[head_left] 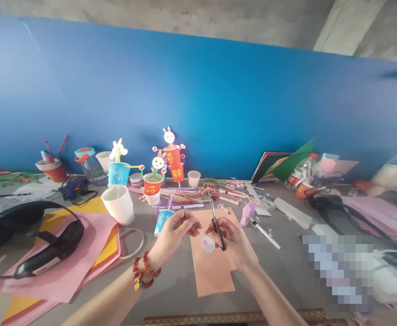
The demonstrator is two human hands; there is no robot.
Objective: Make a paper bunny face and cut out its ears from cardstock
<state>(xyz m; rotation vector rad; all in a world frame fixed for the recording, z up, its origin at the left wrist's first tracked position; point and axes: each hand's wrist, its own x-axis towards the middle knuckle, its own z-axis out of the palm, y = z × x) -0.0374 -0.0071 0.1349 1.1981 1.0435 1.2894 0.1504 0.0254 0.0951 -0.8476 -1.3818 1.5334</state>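
Observation:
My right hand [228,235] is closed around a pair of scissors [220,235] with black handles, its blades pointing up and away from me. Just below its fingertips is a small white paper piece [208,245] with a pink spot; whether the fingers touch it, I cannot tell. To the left, my left hand [180,226] has its thumb and fingers pressed together, and anything between them is too small to make out. Both hands are above a sheet of orange paper [214,280]. A blue painted cup [162,221] stands partly behind my left hand.
Behind the hands stand rabbit figures on red cups [174,163] and a blue cup [118,174]. Stacked white cups [118,203], headphones [49,240] and pink paper [65,280] occupy the left. Pens and coloured sticks [191,199] lie ahead; a white marker [266,235] is at right.

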